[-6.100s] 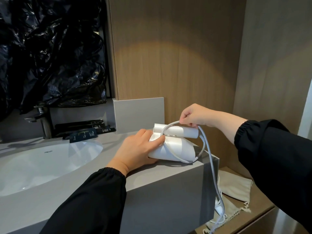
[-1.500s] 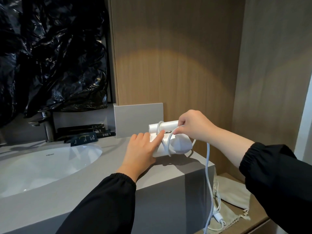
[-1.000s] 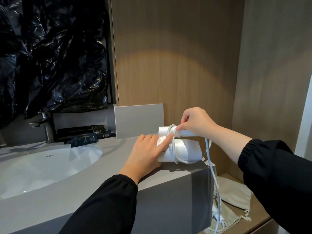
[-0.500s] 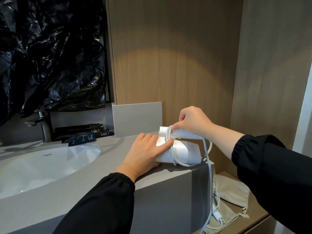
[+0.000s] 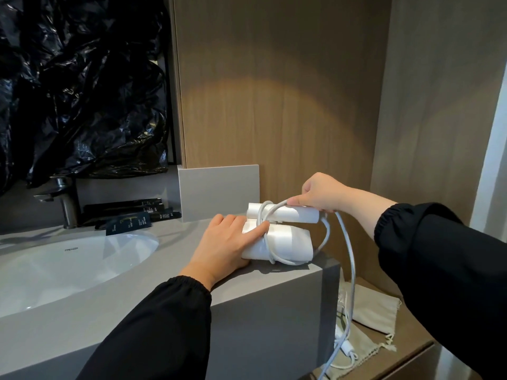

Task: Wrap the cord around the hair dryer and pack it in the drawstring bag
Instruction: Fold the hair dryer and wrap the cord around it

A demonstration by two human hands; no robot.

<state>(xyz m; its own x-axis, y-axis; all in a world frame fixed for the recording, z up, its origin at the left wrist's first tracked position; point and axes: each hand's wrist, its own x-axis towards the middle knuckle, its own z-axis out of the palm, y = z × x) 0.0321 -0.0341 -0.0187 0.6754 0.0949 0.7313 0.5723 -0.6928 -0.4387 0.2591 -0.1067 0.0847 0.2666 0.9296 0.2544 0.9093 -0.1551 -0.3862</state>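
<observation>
Currently the grey desk (image 5: 274,292) is topped at its right end by the folded white hair dryer (image 5: 285,242); the beige drawstring bag (image 5: 375,311) is laid lower right. The dryer is pressed by the flat left hand (image 5: 227,242), and the cord (image 5: 347,259), looped round it, is pinched by the right hand (image 5: 318,194).

We're in a bathroom here, and it looks like a hotel one: a white oval basin (image 5: 68,270) sits sunk into a grey stone counter (image 5: 170,272), with a dark metal faucet (image 5: 65,200) behind it. Black toiletry tubes and packets (image 5: 129,215) line the back ledge. A white hair dryer (image 5: 288,242) lies at the counter's end, and wood panelling (image 5: 274,105) climbs the wall beside crumpled black plastic sheeting (image 5: 82,78).
</observation>
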